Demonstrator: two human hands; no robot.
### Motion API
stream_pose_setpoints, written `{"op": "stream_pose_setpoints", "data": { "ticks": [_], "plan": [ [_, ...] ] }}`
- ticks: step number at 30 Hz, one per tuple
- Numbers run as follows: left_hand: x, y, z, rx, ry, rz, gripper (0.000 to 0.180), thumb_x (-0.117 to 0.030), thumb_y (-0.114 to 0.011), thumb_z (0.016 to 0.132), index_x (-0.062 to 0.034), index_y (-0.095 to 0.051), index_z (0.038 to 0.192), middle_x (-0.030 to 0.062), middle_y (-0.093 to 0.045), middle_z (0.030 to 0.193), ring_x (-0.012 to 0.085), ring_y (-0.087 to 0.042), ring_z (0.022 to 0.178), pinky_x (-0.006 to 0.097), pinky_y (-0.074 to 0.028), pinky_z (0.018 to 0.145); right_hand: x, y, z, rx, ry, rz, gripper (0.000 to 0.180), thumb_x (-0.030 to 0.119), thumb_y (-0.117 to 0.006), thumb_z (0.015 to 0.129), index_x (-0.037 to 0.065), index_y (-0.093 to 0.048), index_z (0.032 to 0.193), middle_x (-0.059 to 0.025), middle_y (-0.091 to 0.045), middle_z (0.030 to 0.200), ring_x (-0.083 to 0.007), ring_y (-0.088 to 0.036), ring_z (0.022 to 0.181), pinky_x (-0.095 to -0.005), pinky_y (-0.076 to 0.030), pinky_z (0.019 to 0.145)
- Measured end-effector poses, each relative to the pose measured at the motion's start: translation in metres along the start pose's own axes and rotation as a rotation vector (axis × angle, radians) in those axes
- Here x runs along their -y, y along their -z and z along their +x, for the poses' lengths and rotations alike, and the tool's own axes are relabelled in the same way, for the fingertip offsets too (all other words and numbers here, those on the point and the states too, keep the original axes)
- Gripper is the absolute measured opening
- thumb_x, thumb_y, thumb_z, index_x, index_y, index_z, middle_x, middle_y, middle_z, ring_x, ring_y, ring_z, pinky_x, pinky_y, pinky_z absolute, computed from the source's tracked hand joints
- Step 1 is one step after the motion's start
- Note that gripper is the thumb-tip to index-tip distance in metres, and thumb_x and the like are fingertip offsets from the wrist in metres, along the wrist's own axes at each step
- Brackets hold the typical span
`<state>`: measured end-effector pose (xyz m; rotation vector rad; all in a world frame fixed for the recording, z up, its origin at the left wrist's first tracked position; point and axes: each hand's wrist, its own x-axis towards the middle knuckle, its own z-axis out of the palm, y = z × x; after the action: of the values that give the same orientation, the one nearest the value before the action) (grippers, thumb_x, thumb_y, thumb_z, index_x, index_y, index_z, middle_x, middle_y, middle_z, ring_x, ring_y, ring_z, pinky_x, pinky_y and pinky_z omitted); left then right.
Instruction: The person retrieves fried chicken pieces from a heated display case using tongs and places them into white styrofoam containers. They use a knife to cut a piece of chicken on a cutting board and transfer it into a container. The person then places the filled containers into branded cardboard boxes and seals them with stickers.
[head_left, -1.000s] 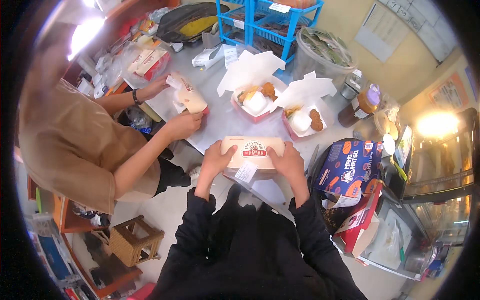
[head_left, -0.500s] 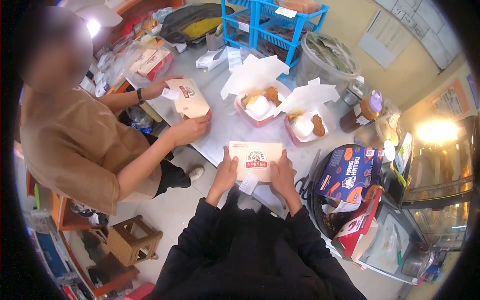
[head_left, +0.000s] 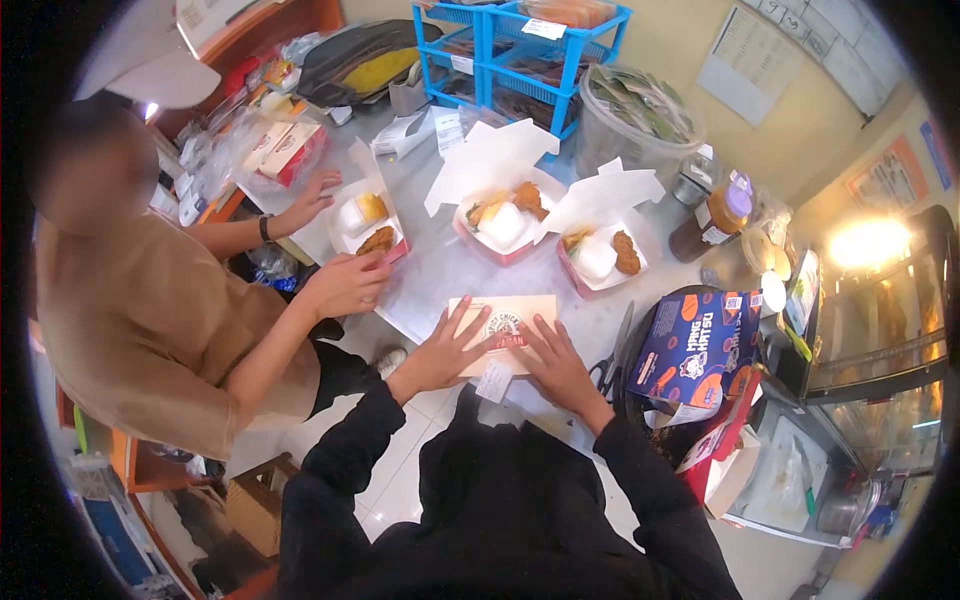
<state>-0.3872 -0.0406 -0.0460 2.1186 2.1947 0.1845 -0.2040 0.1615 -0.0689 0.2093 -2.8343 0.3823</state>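
A closed tan cardboard food box [head_left: 500,306] with a printed lid sits at the front edge of the table, a small white slip [head_left: 493,382] hanging from its near side. My left hand [head_left: 442,350] lies on the lid's left half with fingers spread. My right hand [head_left: 552,368] rests on the right half, its fingers spread too. Beyond it stand two open boxes, a left one [head_left: 497,254] and a right one [head_left: 592,288], each holding a white wrapped portion and fried chicken. A co-worker at the left has a hand [head_left: 345,283] at another open box [head_left: 398,248] of the same food.
Blue stacked baskets [head_left: 565,90] and a clear tub [head_left: 640,140] stand at the back. At right are a brown jar [head_left: 700,225], a dark blue box [head_left: 690,350], black-handled scissors [head_left: 602,375] and a lit glass cabinet [head_left: 870,370]. A wicker stool [head_left: 258,510] stands on the floor.
Both my hands have gone from gripping the box's sides to lying spread on its lid. The co-worker's box has been opened, showing chicken inside.
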Motion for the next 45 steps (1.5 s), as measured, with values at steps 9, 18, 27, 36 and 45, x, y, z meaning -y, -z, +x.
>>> {"op": "stream_pose_setpoints", "data": {
  "ticks": [9,18,27,36,45],
  "plan": [
    [0.002,-0.008,-0.001,-0.132,-0.024,-0.131,0.102,-0.033,-0.087,0.065,-0.0255,-0.035,0.152,0.0216,-0.014,0.162,0.0547,-0.012,0.146,0.066,-0.033,0.109,-0.003,-0.025,-0.004,-0.152,-0.025,0.023,0.048,0.013,-0.055,0.090,0.020,-0.057,0.137,-0.0088,-0.045,0.151,-0.0371,-0.038,0.141,-0.0632,-0.027,0.114],
    [0.001,-0.008,-0.002,-0.096,0.046,-0.183,0.084,-0.025,-0.083,0.069,-0.0276,-0.046,0.144,0.0189,-0.024,0.160,0.0510,-0.019,0.145,0.067,-0.030,0.109,0.008,-0.020,0.000,-0.131,-0.125,0.113,0.072,-0.003,-0.067,0.068,0.021,-0.060,0.135,-0.0071,-0.050,0.146,-0.0361,-0.039,0.139,-0.0646,-0.025,0.114],
    [0.010,-0.014,-0.002,-0.158,-0.007,-0.156,0.090,-0.022,-0.086,0.063,-0.0272,-0.046,0.144,0.0164,-0.024,0.160,0.0507,-0.021,0.145,0.066,-0.032,0.108,0.011,-0.016,0.003,-0.109,-0.137,0.120,0.074,0.005,-0.072,0.068,0.030,-0.058,0.137,-0.0068,-0.047,0.149,-0.0365,-0.038,0.140,-0.0663,-0.025,0.114],
    [0.014,-0.011,-0.001,-0.086,-0.013,-0.148,0.099,-0.019,-0.089,0.056,-0.0263,-0.046,0.145,0.0165,-0.026,0.159,0.0508,-0.020,0.145,0.065,-0.029,0.110,0.009,-0.039,-0.001,-0.241,-0.097,0.004,0.066,0.015,-0.074,0.071,0.032,-0.062,0.133,-0.0078,-0.047,0.150,-0.0366,-0.040,0.139,-0.0660,-0.025,0.114],
    [0.008,0.001,0.004,-0.199,0.047,-0.358,0.079,-0.048,-0.073,0.078,-0.0267,-0.043,0.148,0.0170,-0.028,0.158,0.0520,-0.021,0.143,0.065,-0.023,0.111,0.005,-0.046,0.000,-0.277,-0.064,-0.040,0.052,0.017,-0.069,0.079,0.031,-0.064,0.129,-0.0092,-0.049,0.148,-0.0373,-0.042,0.138,-0.0669,-0.028,0.111]
  ]
}}
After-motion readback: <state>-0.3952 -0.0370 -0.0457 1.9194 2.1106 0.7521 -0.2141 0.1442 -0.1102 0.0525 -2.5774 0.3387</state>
